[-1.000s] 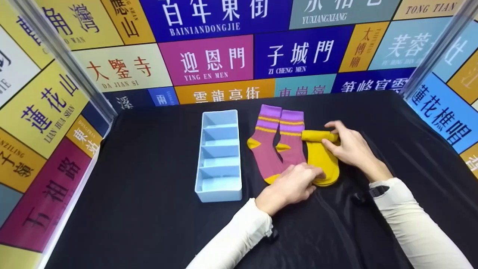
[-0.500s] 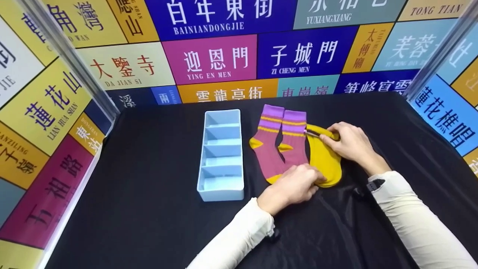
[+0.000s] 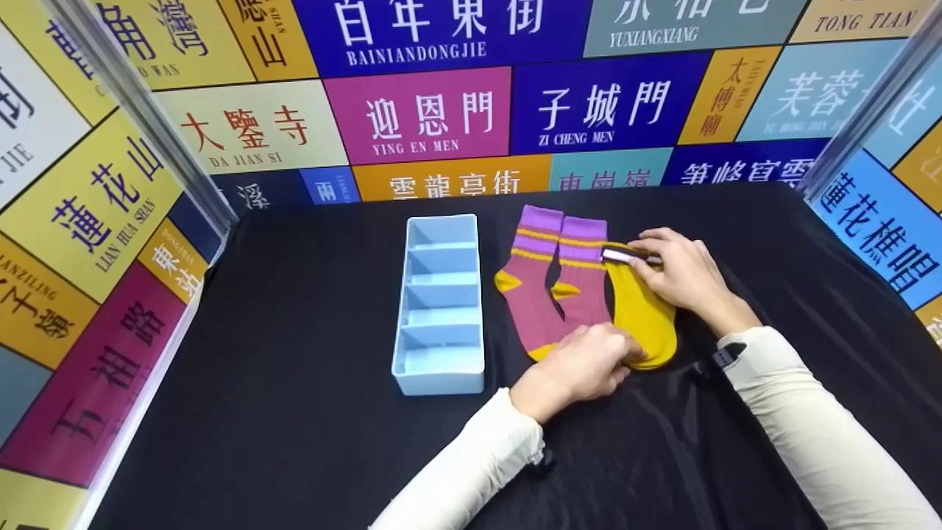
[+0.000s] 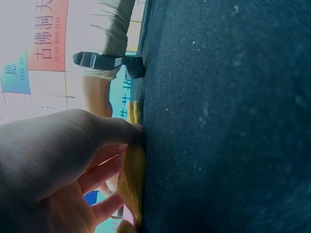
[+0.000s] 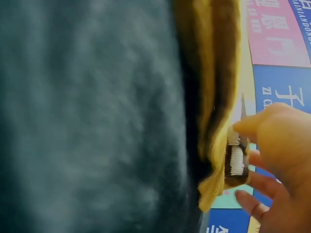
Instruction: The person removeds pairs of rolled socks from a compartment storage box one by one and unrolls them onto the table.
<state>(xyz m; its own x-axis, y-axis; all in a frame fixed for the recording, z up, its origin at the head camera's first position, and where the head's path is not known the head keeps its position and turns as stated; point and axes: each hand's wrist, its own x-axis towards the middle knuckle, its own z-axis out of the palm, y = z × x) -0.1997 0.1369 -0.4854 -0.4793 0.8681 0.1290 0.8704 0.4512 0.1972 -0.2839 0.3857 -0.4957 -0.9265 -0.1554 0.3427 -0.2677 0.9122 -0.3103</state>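
Observation:
A mustard-yellow pair of socks (image 3: pixel 642 313) lies flat on the black cloth. At its top end my right hand (image 3: pixel 684 271) pinches the cuff (image 3: pixel 617 255), where a dark band with a white patch shows. The right wrist view shows thumb and fingertips on that dark-and-white cuff (image 5: pixel 236 160). My left hand (image 3: pixel 578 362) holds the toe end; in the left wrist view its thumb and fingers lie around the yellow fabric (image 4: pixel 132 170). To the left, two plum socks (image 3: pixel 533 294) with purple cuffs lie side by side, one toe partly hidden by my left hand.
A light-blue box (image 3: pixel 441 384) with several compartments in a row stands left of the plum socks. Black cloth (image 3: pixel 294 353) covers the table. Panels with printed signs (image 3: pixel 419 118) rise behind and at both sides.
The rolled yellow cuff has been turned back by my right hand, so its dark inside and white patch now show. My left hand has stayed at the toe end.

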